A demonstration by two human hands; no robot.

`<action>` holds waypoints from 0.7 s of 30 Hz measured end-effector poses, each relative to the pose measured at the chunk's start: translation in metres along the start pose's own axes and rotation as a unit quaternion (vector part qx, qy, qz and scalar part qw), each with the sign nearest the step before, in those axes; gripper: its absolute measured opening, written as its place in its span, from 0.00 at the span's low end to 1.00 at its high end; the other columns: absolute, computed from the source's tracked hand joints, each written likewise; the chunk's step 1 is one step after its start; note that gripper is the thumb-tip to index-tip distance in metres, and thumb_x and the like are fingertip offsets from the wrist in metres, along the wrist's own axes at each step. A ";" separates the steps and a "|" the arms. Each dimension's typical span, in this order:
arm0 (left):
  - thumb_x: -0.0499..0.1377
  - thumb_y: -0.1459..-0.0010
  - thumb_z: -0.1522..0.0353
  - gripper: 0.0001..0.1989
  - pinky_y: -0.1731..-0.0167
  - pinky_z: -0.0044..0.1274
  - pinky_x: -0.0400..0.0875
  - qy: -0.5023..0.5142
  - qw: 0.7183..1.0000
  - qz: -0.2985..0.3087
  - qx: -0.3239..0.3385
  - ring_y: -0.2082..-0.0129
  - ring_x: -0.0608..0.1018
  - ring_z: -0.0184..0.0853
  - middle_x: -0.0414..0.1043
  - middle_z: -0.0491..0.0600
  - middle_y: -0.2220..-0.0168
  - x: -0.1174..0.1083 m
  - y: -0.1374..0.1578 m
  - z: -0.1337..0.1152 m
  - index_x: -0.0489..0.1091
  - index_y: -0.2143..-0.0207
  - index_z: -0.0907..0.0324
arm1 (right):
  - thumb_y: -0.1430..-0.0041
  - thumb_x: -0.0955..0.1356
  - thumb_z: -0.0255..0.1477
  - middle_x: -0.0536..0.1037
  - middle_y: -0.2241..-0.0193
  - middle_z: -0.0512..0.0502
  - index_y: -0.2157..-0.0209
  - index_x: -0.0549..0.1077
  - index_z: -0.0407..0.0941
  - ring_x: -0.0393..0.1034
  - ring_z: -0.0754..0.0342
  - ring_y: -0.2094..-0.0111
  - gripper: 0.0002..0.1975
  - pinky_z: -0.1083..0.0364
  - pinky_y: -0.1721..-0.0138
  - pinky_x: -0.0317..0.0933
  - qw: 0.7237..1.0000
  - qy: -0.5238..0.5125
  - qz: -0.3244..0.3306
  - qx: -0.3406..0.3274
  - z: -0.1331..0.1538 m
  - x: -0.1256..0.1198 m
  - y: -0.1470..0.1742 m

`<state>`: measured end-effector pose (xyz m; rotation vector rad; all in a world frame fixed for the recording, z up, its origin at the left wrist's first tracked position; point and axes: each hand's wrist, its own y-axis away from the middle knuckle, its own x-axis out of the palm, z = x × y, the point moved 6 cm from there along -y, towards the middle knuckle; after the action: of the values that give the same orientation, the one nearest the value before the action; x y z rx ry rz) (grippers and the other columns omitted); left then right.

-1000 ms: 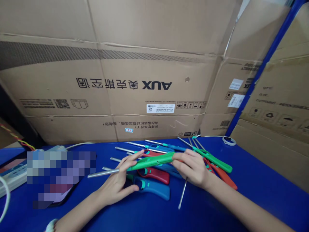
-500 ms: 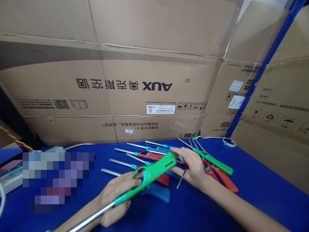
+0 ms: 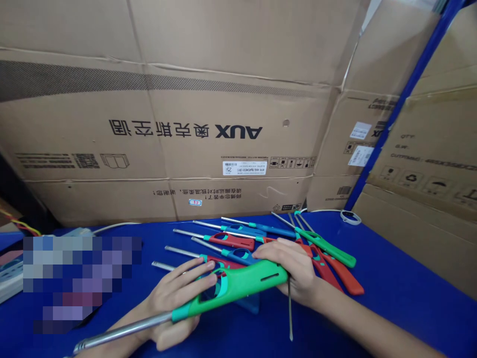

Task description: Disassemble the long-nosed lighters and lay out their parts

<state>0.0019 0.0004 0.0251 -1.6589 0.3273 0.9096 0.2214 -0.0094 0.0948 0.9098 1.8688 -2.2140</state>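
Note:
My left hand (image 3: 179,293) is closed around a green long-neck lighter (image 3: 242,283), near where its metal tube meets the handle. The tube points down to the left, and the handle end reaches my right hand (image 3: 292,266). My right fingers are bent over that end and touch it. From the same hand a thin screwdriver (image 3: 290,313) sticks out downward, its slim metal shaft ending in a flattened tip; its handle is hidden in my palm. Behind my hands lie several more lighters, among them a red one (image 3: 234,242) and a green one (image 3: 335,252).
A cardboard wall (image 3: 179,99) stands behind the blue table (image 3: 328,328). At left are a white power strip (image 3: 11,281) and a pixelated patch. A small white round device (image 3: 350,217) with a cable lies at the back right, and more cartons (image 3: 428,149) stand beyond it.
The green lighter has swung flatter, and its handle end has moved right to meet my right hand. The screwdriver shaft has turned from slanting left to pointing nearly straight down.

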 end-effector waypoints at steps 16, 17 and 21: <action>0.49 0.35 0.68 0.29 0.47 0.29 0.69 -0.020 0.989 0.061 -0.134 0.43 0.69 0.40 0.59 0.50 0.38 0.011 -0.010 0.032 0.41 0.35 0.53 | 0.38 0.61 0.42 0.74 0.80 0.50 0.73 0.70 0.43 0.67 0.55 0.78 0.19 0.57 0.73 0.58 0.934 0.104 0.119 0.319 -0.148 -0.047 0.029; 0.49 0.36 0.68 0.28 0.48 0.28 0.69 -0.022 0.989 0.066 -0.131 0.44 0.69 0.40 0.60 0.49 0.39 0.012 -0.011 0.031 0.43 0.36 0.53 | 0.38 0.60 0.43 0.74 0.80 0.50 0.76 0.70 0.43 0.67 0.55 0.77 0.21 0.57 0.72 0.59 0.929 0.102 0.122 0.334 -0.156 -0.060 0.031; 0.50 0.36 0.66 0.25 0.48 0.28 0.69 -0.013 0.988 0.074 -0.134 0.47 0.73 0.40 0.65 0.50 0.42 0.013 -0.014 0.029 0.50 0.38 0.54 | 0.45 0.62 0.53 0.75 0.79 0.48 0.77 0.71 0.42 0.68 0.53 0.76 0.28 0.56 0.72 0.60 0.904 0.125 0.104 0.395 -0.169 -0.128 0.036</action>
<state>0.0082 0.0346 0.0244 -1.8844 0.3252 1.1252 0.4045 0.1018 0.1170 1.4710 0.8012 -2.8262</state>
